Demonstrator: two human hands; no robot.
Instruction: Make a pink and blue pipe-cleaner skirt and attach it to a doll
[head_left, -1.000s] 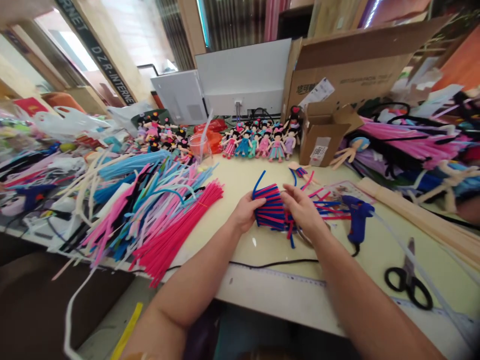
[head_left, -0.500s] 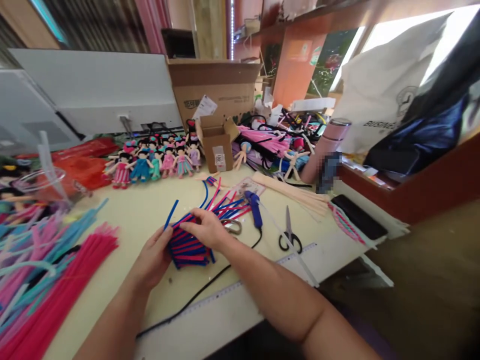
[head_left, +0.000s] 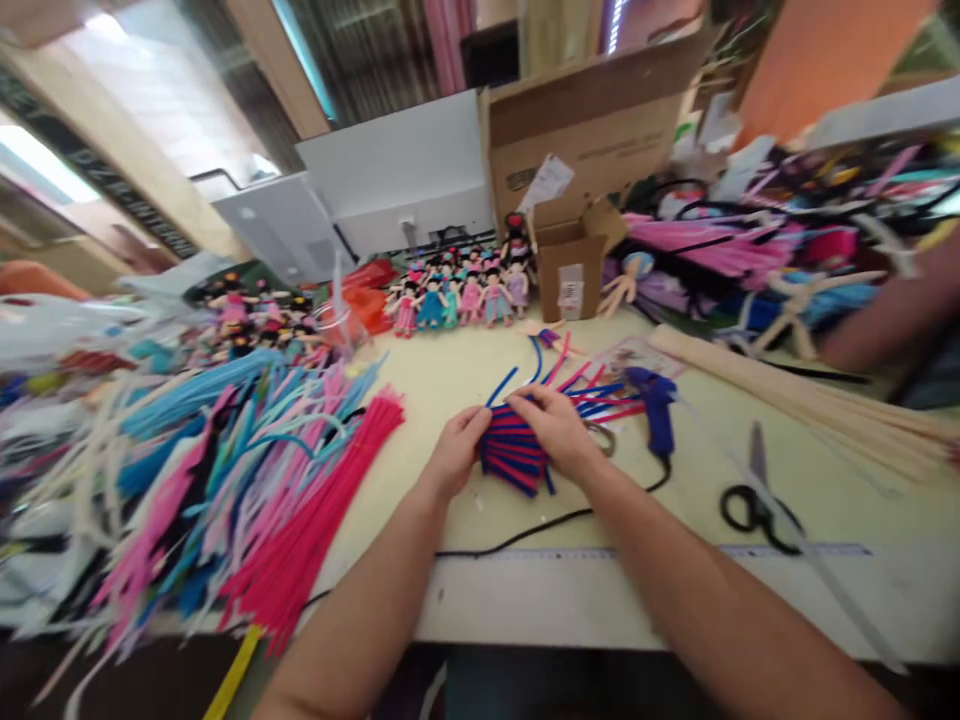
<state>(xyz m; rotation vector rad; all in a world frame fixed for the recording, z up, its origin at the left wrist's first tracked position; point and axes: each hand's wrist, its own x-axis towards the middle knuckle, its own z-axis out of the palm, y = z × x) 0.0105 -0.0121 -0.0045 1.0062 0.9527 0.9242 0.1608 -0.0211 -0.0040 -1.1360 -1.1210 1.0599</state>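
Observation:
A fan of blue and red pipe cleaners, laid side by side in stripes, is held up between both hands over the table. My left hand pinches its left edge, thumb on top. Fingers of my right hand are closed on its upper right part. Loose blue and red pipe cleaners spread on the table beyond my right hand. A blue glue gun lies right of them, its black cord running under my right arm. Some fingers are hidden behind the fan.
Black-handled scissors and a long ruler lie to the right. Red pipe cleaners and mixed coloured bundles cover the left side. Several small dolls stand at the back beside a small cardboard box. Beige strips lie at right.
The view has swung left, bringing more of the pipe cleaner piles into sight. Both hands still hold the striped fan. At the far right edge a blurred arm-like shape now shows.

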